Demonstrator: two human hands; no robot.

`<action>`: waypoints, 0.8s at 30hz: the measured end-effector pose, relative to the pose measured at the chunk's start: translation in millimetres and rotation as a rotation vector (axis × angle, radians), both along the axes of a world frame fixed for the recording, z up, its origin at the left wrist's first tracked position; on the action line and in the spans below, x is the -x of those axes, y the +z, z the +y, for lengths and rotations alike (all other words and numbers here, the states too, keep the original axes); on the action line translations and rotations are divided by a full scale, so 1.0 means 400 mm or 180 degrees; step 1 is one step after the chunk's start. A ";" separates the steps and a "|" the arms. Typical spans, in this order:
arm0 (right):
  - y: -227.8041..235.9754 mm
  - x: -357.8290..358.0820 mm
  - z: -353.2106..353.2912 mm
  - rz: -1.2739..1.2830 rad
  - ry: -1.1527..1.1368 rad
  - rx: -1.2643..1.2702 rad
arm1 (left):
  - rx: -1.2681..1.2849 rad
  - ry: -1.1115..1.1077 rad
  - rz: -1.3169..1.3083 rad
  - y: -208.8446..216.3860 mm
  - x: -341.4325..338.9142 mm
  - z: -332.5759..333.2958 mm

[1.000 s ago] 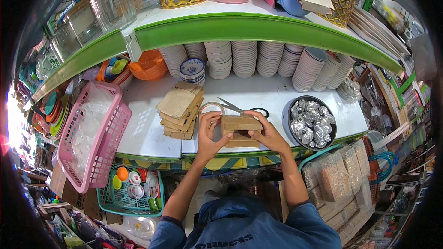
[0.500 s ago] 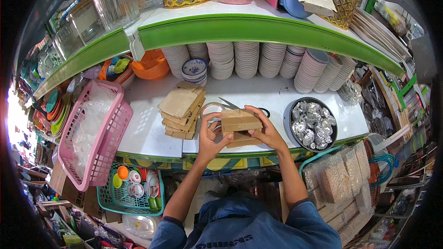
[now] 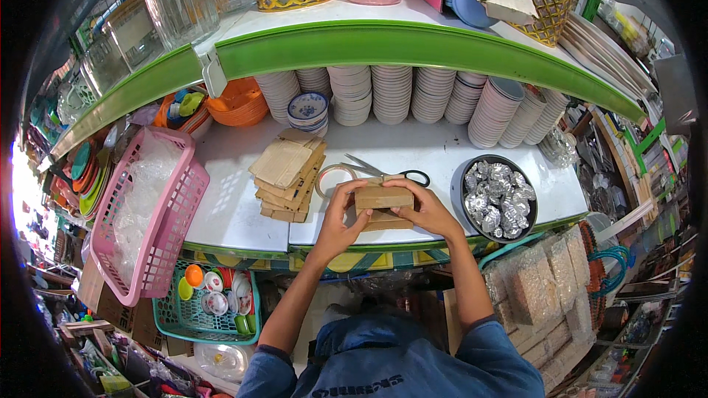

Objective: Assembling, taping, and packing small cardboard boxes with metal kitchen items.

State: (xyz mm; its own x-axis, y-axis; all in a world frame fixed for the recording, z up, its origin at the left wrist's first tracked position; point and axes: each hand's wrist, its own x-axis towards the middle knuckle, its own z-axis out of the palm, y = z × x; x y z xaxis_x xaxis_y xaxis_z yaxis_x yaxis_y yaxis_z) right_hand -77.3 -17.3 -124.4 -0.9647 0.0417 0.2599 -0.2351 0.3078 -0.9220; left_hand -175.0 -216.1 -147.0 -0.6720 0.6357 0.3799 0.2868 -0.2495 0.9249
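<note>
A small brown cardboard box (image 3: 384, 197) is between my two hands, near the front edge of the white counter. My left hand (image 3: 341, 220) grips its left end, and my right hand (image 3: 428, 210) grips the right end, thumbs on the near side. Below its upper face, another cardboard layer shows across a dark gap; whether that is the same piece I cannot tell. Just beyond lie scissors (image 3: 418, 177) with black handles, partly covered by the box and fingers. Beside my left hand is a roll of tape (image 3: 321, 178), next to a pile of flat cardboard pieces (image 3: 284, 166).
To the right stands a black bowl (image 3: 467, 214) of silver foil-like pieces. Stacked white bowls (image 3: 391, 96) line the back under a green-edged shelf (image 3: 354, 44). A pink basket (image 3: 166, 228) sits left, a teal basket (image 3: 254, 302) below it. Bubble-wrapped packages (image 3: 535, 287) lie lower right.
Both hands have pressed in around the cardboard box, and the raised cardboard at its far top has come down. More of the scissors and tape roll shows now.
</note>
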 end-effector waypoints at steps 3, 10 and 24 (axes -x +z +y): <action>0.004 -0.015 0.015 -0.0197 -0.0071 -0.0198 | 0.0375 -0.0087 0.0167 0.026 -0.005 -0.003; 0.008 -0.027 0.017 -0.0096 -0.0214 -0.0490 | 0.0660 -0.0097 0.1051 0.056 0.003 -0.007; 0.023 -0.038 -0.014 -0.0125 -0.0495 -0.0459 | 0.0951 0.0143 0.1480 0.059 0.016 -0.037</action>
State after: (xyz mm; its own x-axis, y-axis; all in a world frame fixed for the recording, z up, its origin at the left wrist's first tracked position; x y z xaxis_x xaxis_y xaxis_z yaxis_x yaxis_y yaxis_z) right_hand -62.1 -23.0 -115.1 -0.9591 0.1558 0.2362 -0.1393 0.4668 -0.8733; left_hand -181.3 -230.8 -123.4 -0.5056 0.7358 0.4506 0.6861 0.0262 0.7270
